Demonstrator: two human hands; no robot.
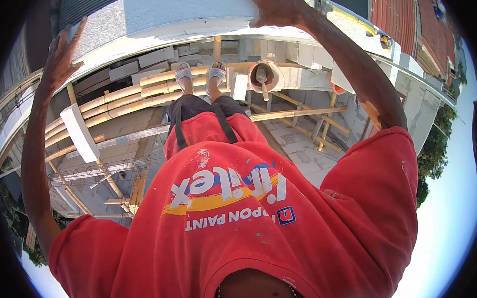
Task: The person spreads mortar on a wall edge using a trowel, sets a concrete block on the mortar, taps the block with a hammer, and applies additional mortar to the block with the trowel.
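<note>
My left hand (62,56) is raised at the left end of a long pale block wall (191,11), fingers and thumb spread. I cannot tell whether it touches the wall. Across from it, my right hand (278,8) is at the upper edge of the view, beside the right end of the wall's pale blue face. Its visible fingers are apart; the rest is cut off by the picture's edge. Neither hand shows anything gripped in it. Near my feet stands a round bucket (253,84) with a trowel (265,89) in it, handle toward me.
I stand on bamboo poles (111,109) high above a lower level. A white block (80,133) leans across poles at left; a smaller one (240,87) is beside the bucket. A yellow-edged level (352,16) and a tape measure (385,41) rest on the wall's right part.
</note>
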